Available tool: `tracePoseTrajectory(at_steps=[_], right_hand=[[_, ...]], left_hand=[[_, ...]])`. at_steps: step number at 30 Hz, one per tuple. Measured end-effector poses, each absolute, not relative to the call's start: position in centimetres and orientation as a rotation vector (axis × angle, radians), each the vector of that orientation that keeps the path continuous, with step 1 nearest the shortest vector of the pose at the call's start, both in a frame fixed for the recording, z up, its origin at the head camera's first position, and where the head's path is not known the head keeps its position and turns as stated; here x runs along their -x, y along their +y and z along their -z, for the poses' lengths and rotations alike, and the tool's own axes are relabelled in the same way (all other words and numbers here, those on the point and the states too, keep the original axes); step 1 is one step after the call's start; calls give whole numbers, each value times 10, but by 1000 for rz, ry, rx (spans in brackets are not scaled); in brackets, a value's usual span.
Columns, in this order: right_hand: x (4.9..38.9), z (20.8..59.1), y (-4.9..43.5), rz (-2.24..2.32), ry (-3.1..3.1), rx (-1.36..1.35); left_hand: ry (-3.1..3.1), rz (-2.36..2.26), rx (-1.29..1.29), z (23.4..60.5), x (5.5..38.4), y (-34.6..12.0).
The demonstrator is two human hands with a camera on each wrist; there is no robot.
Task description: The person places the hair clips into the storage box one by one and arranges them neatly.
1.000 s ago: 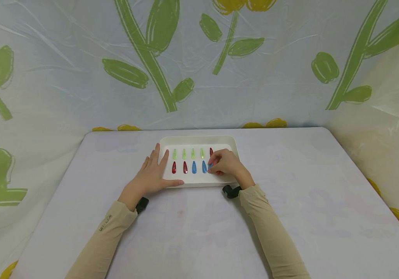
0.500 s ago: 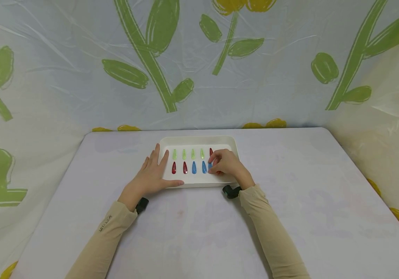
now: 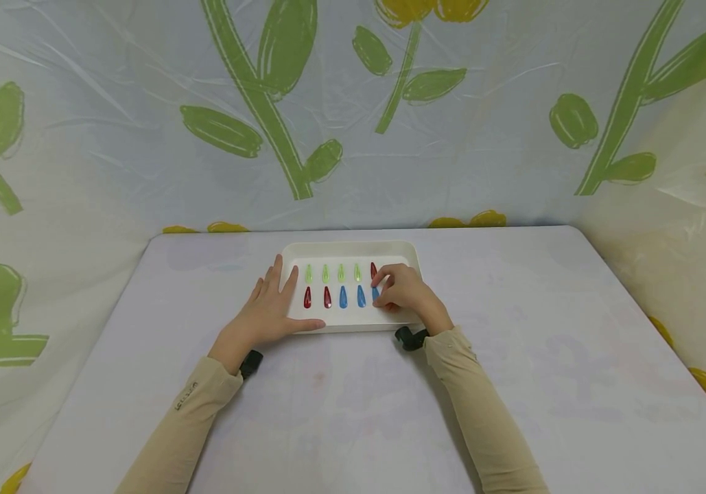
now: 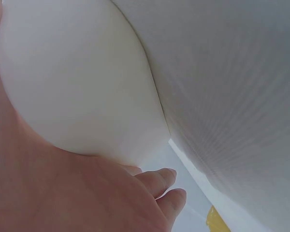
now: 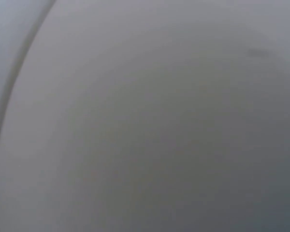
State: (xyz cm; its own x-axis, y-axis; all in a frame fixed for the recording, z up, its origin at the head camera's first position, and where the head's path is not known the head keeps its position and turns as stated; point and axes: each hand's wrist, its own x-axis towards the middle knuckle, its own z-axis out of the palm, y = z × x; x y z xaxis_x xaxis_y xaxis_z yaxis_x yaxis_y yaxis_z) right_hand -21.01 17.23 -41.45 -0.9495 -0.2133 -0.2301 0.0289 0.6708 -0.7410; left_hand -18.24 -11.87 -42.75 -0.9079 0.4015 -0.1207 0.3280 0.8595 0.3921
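A white tray point(image 3: 340, 318) holds two rows of snap hair clips. Light green clips point(image 3: 325, 273) and a red clip point(image 3: 374, 269) at the right end make up the far row. In the near row lie red clips point(image 3: 327, 296) and blue clips point(image 3: 343, 296). My right hand point(image 3: 403, 288) pinches the rightmost blue hair clip point(image 3: 375, 293) at that row's end; fingers and thumb partly hide it. My left hand point(image 3: 269, 309), fingers spread, rests along the tray's left side with the thumb at the near rim. In the left wrist view, the palm point(image 4: 77, 188) lies against the tray wall point(image 4: 87, 82).
The tray stands near the back of a table point(image 3: 328, 412) with a pale cover. Behind it hangs a curtain point(image 3: 143, 137) with green leaf prints. The right wrist view shows only a blurred pale surface point(image 5: 145, 121).
My right hand has shifted slightly to the right, and the blue hair clip at its fingertips has moved right with it. The left hand has stayed in place.
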Motion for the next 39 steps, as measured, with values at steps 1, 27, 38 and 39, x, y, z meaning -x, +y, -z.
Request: tracePoseTrajectory(at_steps=[1,27,38,39], right_hand=[[210,414,172,1153,2588,147],[209,408,176,1103,2577,134],[197,366,194,1231,2703,216],[194,360,198,1236,2768,245]], left_hand=[[2837,-542,-559,428,182,-119],[2828,-517,-544,431,185,-117],[2814,-548,-596,422,185,-124],[2819,-553,-612,420,185,-125]])
